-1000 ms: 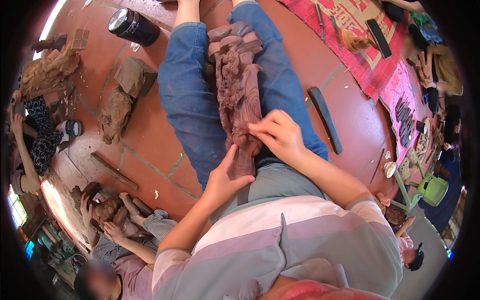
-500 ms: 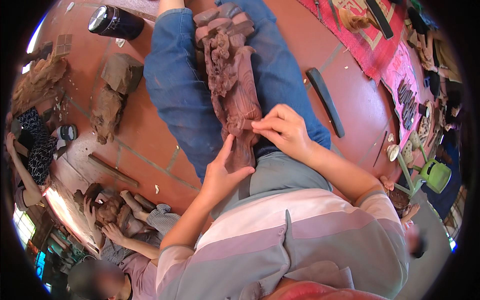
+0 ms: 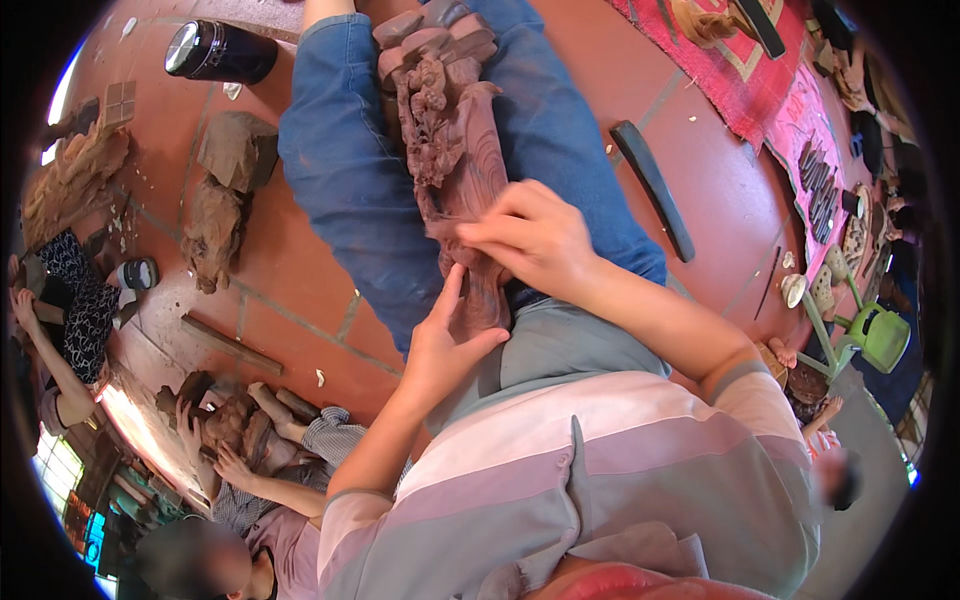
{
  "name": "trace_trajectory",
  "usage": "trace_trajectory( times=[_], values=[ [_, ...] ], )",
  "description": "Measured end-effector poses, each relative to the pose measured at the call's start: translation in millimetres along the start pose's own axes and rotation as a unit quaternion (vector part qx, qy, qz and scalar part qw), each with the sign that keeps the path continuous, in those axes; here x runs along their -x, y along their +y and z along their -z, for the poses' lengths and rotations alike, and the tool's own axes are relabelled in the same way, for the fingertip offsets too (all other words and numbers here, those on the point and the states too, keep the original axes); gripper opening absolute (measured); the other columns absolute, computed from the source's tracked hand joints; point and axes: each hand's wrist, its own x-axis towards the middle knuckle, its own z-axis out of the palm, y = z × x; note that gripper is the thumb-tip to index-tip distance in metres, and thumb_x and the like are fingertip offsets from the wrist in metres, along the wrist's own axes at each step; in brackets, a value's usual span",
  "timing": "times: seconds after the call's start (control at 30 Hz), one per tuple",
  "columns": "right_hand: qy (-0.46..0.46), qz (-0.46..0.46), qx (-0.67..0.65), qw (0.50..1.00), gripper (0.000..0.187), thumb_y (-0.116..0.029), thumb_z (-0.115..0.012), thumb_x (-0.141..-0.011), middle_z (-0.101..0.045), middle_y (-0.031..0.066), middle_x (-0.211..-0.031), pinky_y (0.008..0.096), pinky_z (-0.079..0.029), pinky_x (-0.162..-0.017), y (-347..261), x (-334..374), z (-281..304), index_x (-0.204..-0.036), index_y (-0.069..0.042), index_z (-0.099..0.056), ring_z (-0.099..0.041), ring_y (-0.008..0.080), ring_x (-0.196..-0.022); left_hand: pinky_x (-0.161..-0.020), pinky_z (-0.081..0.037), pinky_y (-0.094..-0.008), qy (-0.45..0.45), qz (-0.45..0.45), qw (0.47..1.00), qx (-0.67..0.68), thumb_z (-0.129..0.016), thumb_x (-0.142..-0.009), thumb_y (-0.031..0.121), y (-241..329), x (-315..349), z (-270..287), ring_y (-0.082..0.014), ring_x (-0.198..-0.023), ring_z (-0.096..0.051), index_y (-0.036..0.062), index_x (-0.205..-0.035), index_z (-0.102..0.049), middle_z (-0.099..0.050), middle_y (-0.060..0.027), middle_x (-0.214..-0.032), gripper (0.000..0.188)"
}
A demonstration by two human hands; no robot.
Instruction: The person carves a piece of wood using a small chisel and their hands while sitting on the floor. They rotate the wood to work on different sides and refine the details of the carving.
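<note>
A reddish-brown wood carving [image 3: 478, 150] lies lengthwise between my jeans-clad legs, its blocky end away from me and its narrower end against my lap. My left hand [image 3: 437, 355] grips this near end, forefinger along the carving and thumb spread across it; its other fingers are mostly hidden. Bent over the lower part of the carving, my right hand [image 3: 535, 235] pinches a small flat brown piece [image 3: 443, 230], which looks like sandpaper, against the wood. The piece is slightly blurred.
On the tiled floor, a dark flat bar [image 3: 652, 190] lies right of my leg and a dark jar [image 3: 220, 52] stands far left. Rough wood pieces [image 3: 215, 225] and a wooden strip [image 3: 232, 343] lie at left. A co-worker [image 3: 265, 490] sits close at lower left; a green chair [image 3: 880, 338] is at right.
My right hand has moved left and slightly away from me across the carving, taking the small brown piece along. My left hand stays at the near end. The whole view has shifted slightly.
</note>
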Motion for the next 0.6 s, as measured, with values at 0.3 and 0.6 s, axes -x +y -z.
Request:
trace_trajectory(
  times=[0.3,0.6],
  values=[
    [-0.041,-0.037,0.073,0.996,0.013,-0.012,-0.079,-0.073,-0.062,0.0003,-0.077,0.0317,-0.050,-0.062,35.5,38.6,54.8,-0.085,-0.016,-0.076,-0.060,0.0201,-0.073,-0.101,-0.043,-0.0329,-0.021,0.007,0.999,0.030,-0.083,-0.075,0.019,0.7,-2.4,0.9,-0.0257,-0.120,-0.058,0.0064,-0.153,-0.025,-0.058,-0.0217,-0.132,0.097],
    [-0.046,-0.011,0.009,0.999,0.021,-0.007,-0.079,-0.071,-0.063,0.0025,-0.080,0.0318,-0.049,-0.065,12.5,-26.9,3.0,-0.090,-0.013,-0.076,-0.060,0.0208,-0.074,-0.101,-0.043,-0.0327,-0.021,0.003,1.000,0.009,-0.082,-0.077,0.018,5.2,-4.8,3.8,-0.0264,-0.120,-0.058,0.0074,-0.153,-0.025,-0.059,-0.0206,-0.131,0.095]
  ],
)
